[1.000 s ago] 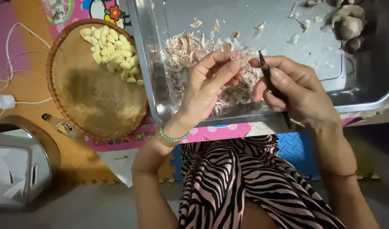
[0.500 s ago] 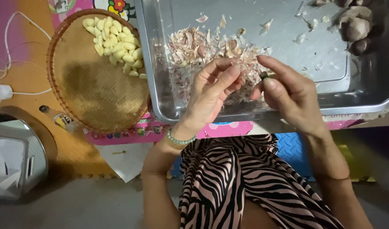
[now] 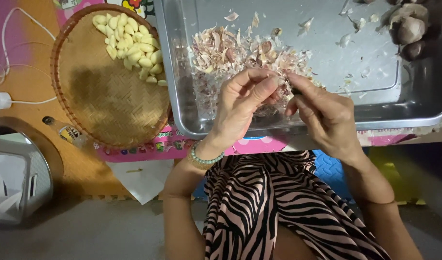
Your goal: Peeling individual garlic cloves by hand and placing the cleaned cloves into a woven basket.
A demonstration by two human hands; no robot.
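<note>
Head view, looking down: both hands meet over the near edge of a shallow steel tray [image 3: 414, 103] that sits on a colourful mat. The left hand [image 3: 242, 103], a green bead bracelet [image 3: 205, 158] on its wrist, has its fingers curled together, pinching a small garlic clove [image 3: 279, 81] at the fingertips. The right hand [image 3: 327, 113] is closed around a dark, thin tool [image 3: 295, 90], of which only a bit shows, its tip right at the clove. Just beyond the hands, inside the tray, lies a heap of pinkish garlic skins [image 3: 230, 48]; unpeeled garlic bulbs [image 3: 409, 26] sit in the tray's far right corner. To the left of the tray, touching it, is a round woven basket [image 3: 105, 96] with a cluster of peeled cloves [image 3: 132, 41] at its far side. A small bottle [image 3: 64, 131] lies on the floor beside the basket
</note>
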